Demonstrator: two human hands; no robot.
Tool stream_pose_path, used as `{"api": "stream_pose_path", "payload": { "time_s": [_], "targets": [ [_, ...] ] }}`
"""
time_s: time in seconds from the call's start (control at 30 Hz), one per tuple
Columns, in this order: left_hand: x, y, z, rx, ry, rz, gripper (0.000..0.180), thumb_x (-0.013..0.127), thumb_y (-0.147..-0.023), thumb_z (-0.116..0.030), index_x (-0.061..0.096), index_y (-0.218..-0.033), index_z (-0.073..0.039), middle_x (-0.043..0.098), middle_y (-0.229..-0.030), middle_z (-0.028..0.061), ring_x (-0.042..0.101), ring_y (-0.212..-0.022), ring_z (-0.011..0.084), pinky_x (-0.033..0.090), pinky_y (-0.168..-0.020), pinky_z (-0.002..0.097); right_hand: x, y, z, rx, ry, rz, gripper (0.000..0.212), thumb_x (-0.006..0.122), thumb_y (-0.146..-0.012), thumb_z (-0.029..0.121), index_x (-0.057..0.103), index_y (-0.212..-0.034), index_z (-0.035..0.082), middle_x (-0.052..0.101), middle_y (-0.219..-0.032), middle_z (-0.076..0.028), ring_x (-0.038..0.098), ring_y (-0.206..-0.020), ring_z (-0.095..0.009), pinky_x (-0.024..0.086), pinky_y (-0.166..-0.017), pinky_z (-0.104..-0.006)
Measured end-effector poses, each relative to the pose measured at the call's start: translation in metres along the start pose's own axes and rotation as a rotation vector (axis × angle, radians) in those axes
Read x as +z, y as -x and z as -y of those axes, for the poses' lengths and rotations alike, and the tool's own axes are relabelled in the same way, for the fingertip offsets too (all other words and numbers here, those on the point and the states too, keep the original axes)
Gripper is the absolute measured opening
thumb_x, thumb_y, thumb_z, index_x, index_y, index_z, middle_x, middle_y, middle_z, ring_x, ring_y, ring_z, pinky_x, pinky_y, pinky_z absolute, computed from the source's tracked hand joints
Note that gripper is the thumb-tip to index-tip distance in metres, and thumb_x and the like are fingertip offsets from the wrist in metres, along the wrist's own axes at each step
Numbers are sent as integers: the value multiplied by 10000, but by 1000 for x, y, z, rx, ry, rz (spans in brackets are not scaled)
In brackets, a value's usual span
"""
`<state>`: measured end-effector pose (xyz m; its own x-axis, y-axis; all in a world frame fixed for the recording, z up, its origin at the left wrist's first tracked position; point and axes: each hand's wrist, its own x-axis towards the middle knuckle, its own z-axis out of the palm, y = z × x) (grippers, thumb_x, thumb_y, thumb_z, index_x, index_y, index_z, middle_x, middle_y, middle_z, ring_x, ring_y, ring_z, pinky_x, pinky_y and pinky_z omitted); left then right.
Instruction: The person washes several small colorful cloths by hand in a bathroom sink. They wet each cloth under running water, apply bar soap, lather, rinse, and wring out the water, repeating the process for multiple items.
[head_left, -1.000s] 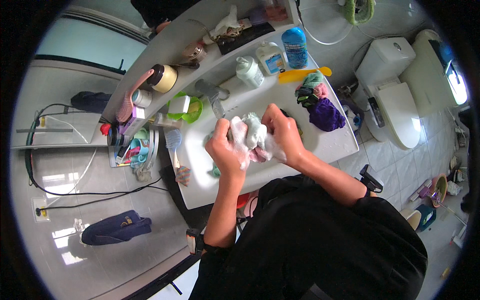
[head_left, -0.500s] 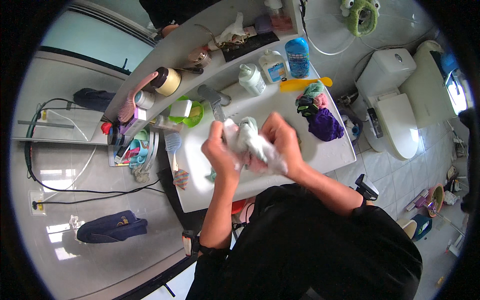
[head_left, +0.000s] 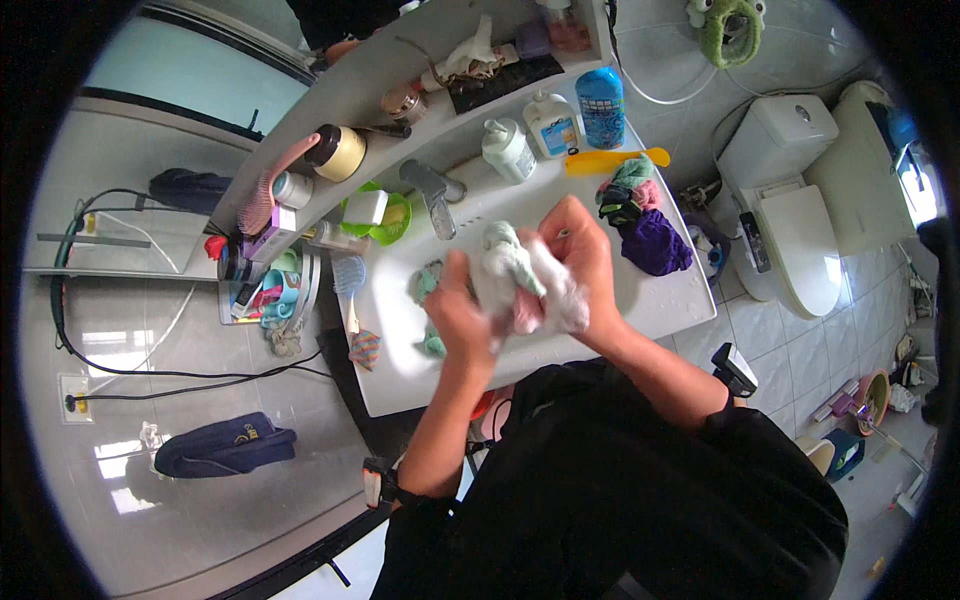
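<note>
Over the white washbasin (head_left: 400,385), both my hands grip a bunched, sudsy sock (head_left: 512,275), white and pale green with a pink patch. My left hand (head_left: 461,310) is closed on its left side, somewhat blurred by motion. My right hand (head_left: 583,262) is closed round its right side, with white foam along the fingers. The crumpling hides the sock's full shape. A green patterned cloth (head_left: 432,343) lies in the basin, partly behind my left hand. On the basin's right rim sits a bunched purple cloth (head_left: 655,242) beside a green and pink cloth (head_left: 634,178).
Behind the basin stand a tap (head_left: 432,195), a white pump bottle (head_left: 508,152), another pump bottle (head_left: 551,124) and a blue bottle (head_left: 601,108). A yellow-orange handled tool (head_left: 615,161) lies before them. At left are a green bowl (head_left: 390,225) and a brush (head_left: 349,285). A toilet (head_left: 790,230) stands right.
The sock has turned and bunched tighter between my hands. My left hand has shifted right and down, my right slightly right and up. More of the green cloth in the basin shows.
</note>
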<state>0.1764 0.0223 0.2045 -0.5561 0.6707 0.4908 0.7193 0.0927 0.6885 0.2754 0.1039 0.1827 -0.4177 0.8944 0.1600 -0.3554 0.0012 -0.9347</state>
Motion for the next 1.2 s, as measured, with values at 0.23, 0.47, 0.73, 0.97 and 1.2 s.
{"api": "stream_pose_path", "payload": {
  "time_s": [0.23, 0.47, 0.73, 0.97, 1.2],
  "targets": [
    [-6, 10, -1, -7, 40, -68, 309, 687, -775, -142, 393, -697, -85, 453, -608, -40, 413, -600, 46, 357, -516, 244, -2, 11, -8, 80, 141, 144, 286, 718, -812, 90, 439, -845, 36, 545, -629, -50, 510, -601, -86, 456, -535, -303],
    [3, 18, 4, 27, -26, -71, 322, 715, -808, -238, 453, -748, -59, 506, -628, 11, 490, -622, 82, 400, -538, 273, 2, 4, 8, 81, 121, 91, 228, 665, -871, 116, 461, -831, 24, 524, -553, -51, 489, -530, -63, 425, -477, -285],
    [-23, 3, 4, -160, 411, -181, 317, 598, -883, -239, 398, -693, -83, 341, -661, -52, 343, -622, 57, 311, -545, 254, -10, -3, -13, -93, 227, 336, 218, 675, -836, 100, 473, -828, 19, 537, -649, -97, 507, -598, -111, 456, -555, -313],
    [-35, -4, 19, -519, 1000, -235, 227, 492, -960, -207, 424, -769, -106, 430, -727, -27, 445, -643, 70, 412, -594, 257, -35, -17, 11, 223, -131, 291, 212, 650, -928, 91, 444, -963, 56, 553, -693, 15, 560, -625, -23, 424, -514, -168],
    [-21, 16, 36, -498, 903, -20, 182, 541, -976, -252, 513, -906, -86, 477, -849, -28, 460, -782, 61, 428, -718, 258, -15, -18, -7, 266, -14, 302, 421, 678, -931, 289, 475, -1207, 44, 629, -929, -62, 585, -895, -101, 465, -662, -265]
  ]
}}
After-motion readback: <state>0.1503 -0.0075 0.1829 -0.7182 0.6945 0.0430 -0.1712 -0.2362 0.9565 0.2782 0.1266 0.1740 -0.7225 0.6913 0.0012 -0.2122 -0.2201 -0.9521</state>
